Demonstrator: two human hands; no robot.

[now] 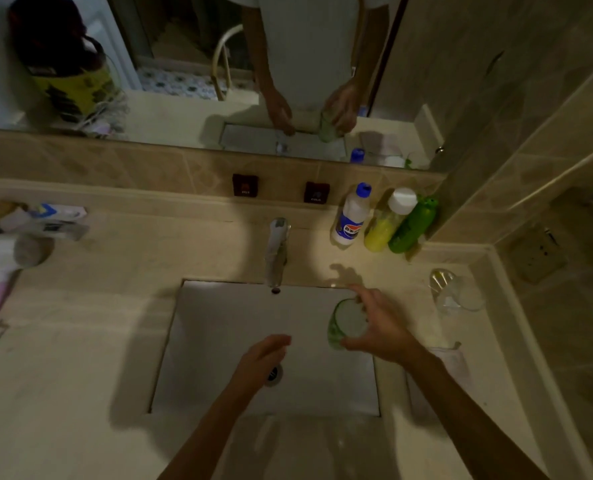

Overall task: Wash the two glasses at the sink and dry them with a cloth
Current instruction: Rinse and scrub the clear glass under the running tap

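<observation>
My right hand grips a green-tinted glass from the side, holding it over the right part of the white sink. A second, clear glass stands on the counter to the right of the sink. My left hand hovers over the middle of the basin above the drain, fingers loosely bent and holding nothing. A white cloth lies on the counter edge at the right, partly hidden by my right forearm. No water runs from the chrome tap.
Three bottles stand in the back right corner by the wall. A hair dryer and packets lie on the counter at the left. Hot and cold buttons sit below the mirror.
</observation>
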